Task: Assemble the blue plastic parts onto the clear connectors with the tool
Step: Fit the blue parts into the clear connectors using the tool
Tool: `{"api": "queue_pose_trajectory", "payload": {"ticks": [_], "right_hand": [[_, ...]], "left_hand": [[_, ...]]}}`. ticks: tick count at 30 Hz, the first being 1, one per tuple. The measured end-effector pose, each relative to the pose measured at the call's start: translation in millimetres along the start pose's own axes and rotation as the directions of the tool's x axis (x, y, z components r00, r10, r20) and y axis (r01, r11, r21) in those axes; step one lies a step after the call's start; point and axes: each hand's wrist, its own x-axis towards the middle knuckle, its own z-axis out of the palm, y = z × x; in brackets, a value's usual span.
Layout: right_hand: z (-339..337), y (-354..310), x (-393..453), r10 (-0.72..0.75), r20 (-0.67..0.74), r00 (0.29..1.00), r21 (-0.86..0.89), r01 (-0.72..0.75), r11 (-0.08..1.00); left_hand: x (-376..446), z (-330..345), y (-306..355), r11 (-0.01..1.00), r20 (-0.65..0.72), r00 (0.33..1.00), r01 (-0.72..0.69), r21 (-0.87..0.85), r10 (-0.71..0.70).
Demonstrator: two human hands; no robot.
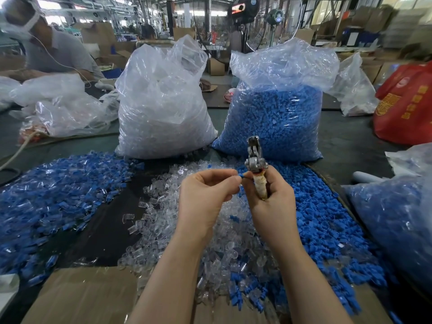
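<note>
Left hand (pixel 205 195) pinching small blue part (pixel 241 175), perhaps capped, right hand (pixel 271 199) gripping tool (pixel 256 160)

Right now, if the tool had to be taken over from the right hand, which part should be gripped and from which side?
Grip the bare metal head, coming from above and the far side. The tool stands upright, its wrapped handle enclosed by the right hand, so only the head is free. The left hand pinches a small blue part beside it.
</note>
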Motion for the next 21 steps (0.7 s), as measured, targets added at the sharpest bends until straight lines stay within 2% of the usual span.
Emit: {"api": "queue_pose_trajectory", "payload": {"ticks": [21], "right_hand": [[2.5, -1.5, 0.4, 0.085, -0.036, 0.996, -0.015, -0.085, 0.996]], "left_hand": [[-1.5, 4.5, -1.8, 0.998, -0.013, 0.999, -0.050, -0.032, 0.050]]}}
